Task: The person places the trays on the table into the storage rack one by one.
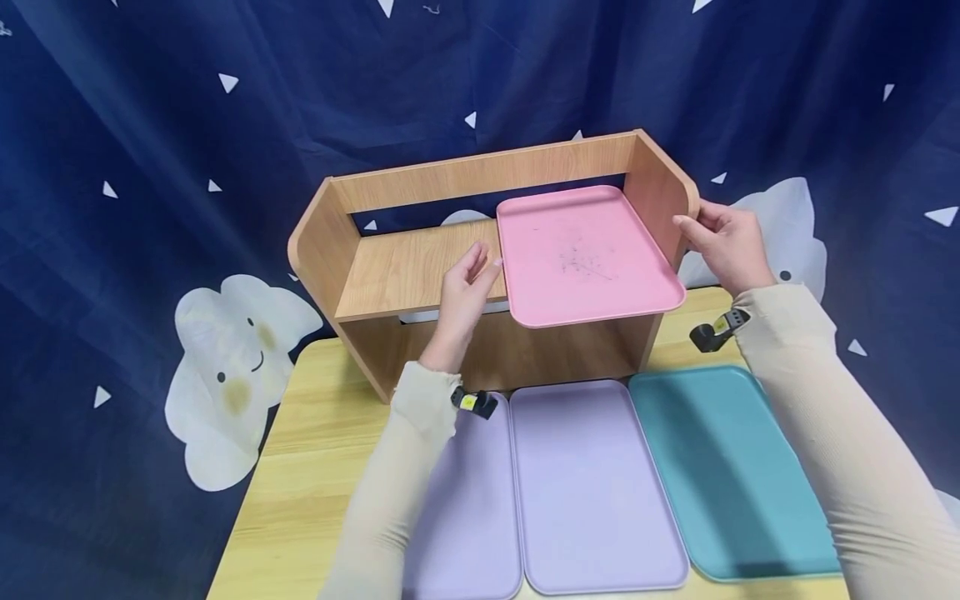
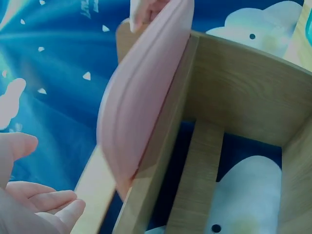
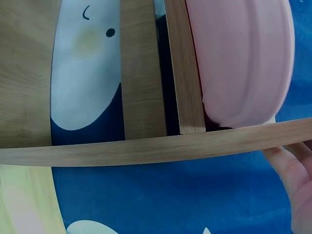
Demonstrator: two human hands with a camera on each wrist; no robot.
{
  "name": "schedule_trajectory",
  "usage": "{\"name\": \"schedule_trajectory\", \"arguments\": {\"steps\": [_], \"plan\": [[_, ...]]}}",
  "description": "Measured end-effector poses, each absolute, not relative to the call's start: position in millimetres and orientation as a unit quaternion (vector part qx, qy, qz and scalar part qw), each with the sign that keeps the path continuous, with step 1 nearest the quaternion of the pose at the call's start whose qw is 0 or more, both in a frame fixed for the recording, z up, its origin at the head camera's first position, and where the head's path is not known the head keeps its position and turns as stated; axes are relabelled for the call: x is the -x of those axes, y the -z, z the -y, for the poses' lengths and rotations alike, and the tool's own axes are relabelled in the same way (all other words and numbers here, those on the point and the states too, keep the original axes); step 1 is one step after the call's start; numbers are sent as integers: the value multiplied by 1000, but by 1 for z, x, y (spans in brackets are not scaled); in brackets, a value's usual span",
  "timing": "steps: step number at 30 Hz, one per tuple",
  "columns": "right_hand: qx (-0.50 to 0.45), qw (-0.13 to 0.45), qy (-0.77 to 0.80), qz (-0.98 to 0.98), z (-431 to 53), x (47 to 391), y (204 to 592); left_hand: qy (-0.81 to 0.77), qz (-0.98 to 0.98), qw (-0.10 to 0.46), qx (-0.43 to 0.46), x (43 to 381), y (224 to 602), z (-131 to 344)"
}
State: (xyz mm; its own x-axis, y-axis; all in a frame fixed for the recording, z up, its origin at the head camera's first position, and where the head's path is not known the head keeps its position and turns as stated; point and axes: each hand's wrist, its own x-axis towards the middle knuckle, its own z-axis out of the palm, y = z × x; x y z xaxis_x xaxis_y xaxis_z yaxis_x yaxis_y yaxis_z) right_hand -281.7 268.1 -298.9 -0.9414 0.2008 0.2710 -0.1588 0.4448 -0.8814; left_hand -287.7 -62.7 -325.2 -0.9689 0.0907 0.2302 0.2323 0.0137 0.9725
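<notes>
A pink tray [image 1: 585, 250] lies on the upper board of a small wooden shelf [image 1: 408, 267], at its right end, its front edge overhanging the board. Small dark specks and scratches mark the tray's middle. My left hand [image 1: 467, 287] is beside the tray's left edge, fingers relaxed. The left wrist view shows this hand [image 2: 39, 195] apart from the tray [image 2: 146, 87], holding nothing. At the shelf's right side panel [image 1: 663, 187], my right hand [image 1: 731, 242] grips the front edge, thumb toward the inner side and fingers outside. Part of that hand [image 3: 297, 170] shows below the panel in the right wrist view.
On the yellowish wooden table [image 1: 300, 467], two lilac trays [image 1: 600, 492] and a teal tray [image 1: 738, 475] lie in a row before the shelf. My left forearm crosses the leftmost lilac tray. Behind hangs a dark blue curtain [image 1: 420, 92] with white clouds and triangles.
</notes>
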Motion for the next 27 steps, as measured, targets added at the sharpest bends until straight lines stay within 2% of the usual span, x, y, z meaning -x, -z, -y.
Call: {"name": "schedule_trajectory", "arguments": {"steps": [6, 13, 20, 27], "plan": [[15, 163, -526, 834, -269, 282, 298, 714, 687, 43, 131, 249, 338, 84], [12, 173, -518, 837, -270, 282, 296, 757, 642, 48, 111, 214, 365, 106], [9, 179, -530, 829, -272, 281, 298, 750, 656, 18, 79, 190, 393, 126], [14, 176, -525, 833, -271, 282, 300, 695, 717, 18, 58, 173, 422, 144]]}}
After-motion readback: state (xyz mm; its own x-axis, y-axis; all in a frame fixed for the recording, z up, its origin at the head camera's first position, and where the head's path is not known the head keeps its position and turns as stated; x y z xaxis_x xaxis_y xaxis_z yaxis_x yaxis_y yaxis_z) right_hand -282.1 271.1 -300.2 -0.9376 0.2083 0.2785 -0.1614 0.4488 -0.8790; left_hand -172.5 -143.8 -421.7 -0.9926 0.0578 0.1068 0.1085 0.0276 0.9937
